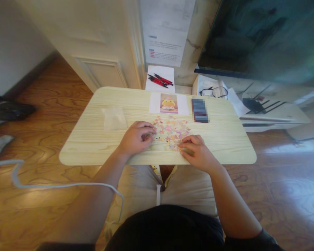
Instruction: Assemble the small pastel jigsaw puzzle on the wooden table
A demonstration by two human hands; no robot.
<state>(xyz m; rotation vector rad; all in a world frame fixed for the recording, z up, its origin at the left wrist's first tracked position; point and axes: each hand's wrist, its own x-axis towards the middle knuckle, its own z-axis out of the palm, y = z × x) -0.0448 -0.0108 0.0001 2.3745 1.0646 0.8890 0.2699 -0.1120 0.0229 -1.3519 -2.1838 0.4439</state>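
Note:
Many small pastel jigsaw puzzle pieces point(170, 129) lie loosely spread on the pale wood-grain table point(78, 139). At the left edge of the spread is my left hand point(138, 137), its fingers curved and thumb apart, touching the pieces. My right hand point(197, 151) is at the lower right of the spread, thumb and fingertips drawn together at a small orange piece. Behind the pieces lies a white sheet point(183, 104) with a printed picture point(169, 103) of a yellow cartoon figure.
A clear plastic bag point(114, 118) lies on the table's left; a dark, pixelated rectangular object point(200, 110) is at the back right. Beyond the table are red-and-black pens point(159, 80) on white paper and a white box point(209, 83). A white cable point(68, 184) crosses my left forearm.

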